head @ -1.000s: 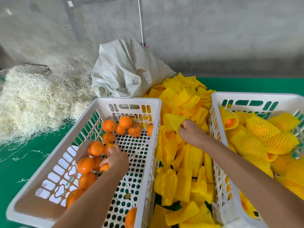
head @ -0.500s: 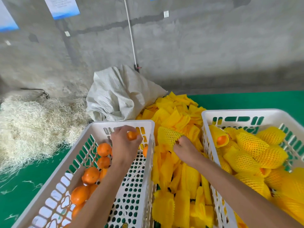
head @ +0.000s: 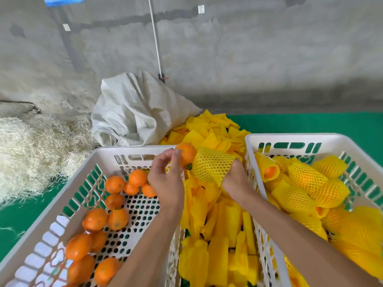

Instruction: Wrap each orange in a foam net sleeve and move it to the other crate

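Observation:
My left hand (head: 165, 179) pinches an orange (head: 186, 153) at its fingertips, above the far right corner of the left crate (head: 68, 195). The orange touches the open mouth of a yellow foam net sleeve (head: 211, 164), which my right hand (head: 236, 181) grips from its lower right end. Several bare oranges (head: 115, 219) lie in the white left crate. The right crate (head: 251, 141) holds several oranges wrapped in yellow net sleeves (head: 306, 179).
A pile of flat yellow foam sleeves (head: 219, 224) fills the gap between the crates and spreads behind them. A crumpled white sack (head: 136, 112) lies behind the left crate, with pale straw (head: 31, 150) to its left. Green matting (head: 310, 123) covers the surface; a grey wall stands behind.
My left hand lifted an orange out of the left crate and carried it right to the sleeve's mouth. My right hand raised the sleeve from the pile toward it.

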